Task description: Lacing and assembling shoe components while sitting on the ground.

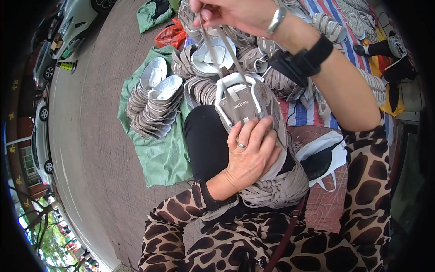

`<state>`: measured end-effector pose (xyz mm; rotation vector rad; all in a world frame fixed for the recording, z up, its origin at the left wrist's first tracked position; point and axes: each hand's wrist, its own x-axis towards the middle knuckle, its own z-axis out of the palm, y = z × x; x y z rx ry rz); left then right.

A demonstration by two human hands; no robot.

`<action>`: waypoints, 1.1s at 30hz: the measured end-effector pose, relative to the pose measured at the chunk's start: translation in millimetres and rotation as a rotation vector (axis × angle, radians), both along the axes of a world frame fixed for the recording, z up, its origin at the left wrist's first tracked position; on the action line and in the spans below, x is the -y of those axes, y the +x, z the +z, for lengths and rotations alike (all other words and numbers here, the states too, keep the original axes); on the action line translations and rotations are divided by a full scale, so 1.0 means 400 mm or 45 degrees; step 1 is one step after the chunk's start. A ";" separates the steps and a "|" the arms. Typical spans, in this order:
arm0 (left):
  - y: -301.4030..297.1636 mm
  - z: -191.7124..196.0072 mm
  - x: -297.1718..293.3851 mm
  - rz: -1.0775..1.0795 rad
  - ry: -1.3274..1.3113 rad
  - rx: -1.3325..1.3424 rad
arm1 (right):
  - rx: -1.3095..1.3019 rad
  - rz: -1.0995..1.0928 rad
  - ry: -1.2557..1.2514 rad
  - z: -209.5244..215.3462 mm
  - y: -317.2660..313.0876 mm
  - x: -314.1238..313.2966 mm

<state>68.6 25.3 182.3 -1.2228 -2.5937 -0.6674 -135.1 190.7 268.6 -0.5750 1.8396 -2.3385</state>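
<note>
A taupe shoe upper (240, 100) with a white-edged collar and a padded tongue lies over my lap, no sole to be seen on it. My left hand (253, 147) is closed over its front part, fingers curled on the lacing area. High above the collar, my right hand (222, 16) pinches a taupe shoelace (209, 43), whose two strands run taut down to the upper. A thick bundle of similar laces (278, 188) rests in my lap below the left hand. Where the left fingertips press, part of the upper is hidden.
Nested stacks of shoe uppers (156, 106) lie on a green sack (158, 158) to the left. More piles sit ahead on a striped sheet (301, 111). A red plastic bag (171, 34) and a white bag (324, 149) flank them. Parked cars (41, 145) line the road at far left.
</note>
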 end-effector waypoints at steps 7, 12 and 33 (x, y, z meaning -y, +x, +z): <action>-0.015 -0.022 0.018 0.026 0.252 -0.068 | -0.480 -0.045 0.341 -0.028 -0.083 -0.024; -0.179 0.050 0.102 0.155 0.536 0.352 | -0.208 0.181 0.225 0.020 -0.084 -0.008; -0.336 0.188 0.061 -0.237 1.274 1.392 | -0.523 0.264 1.707 -0.071 0.441 0.002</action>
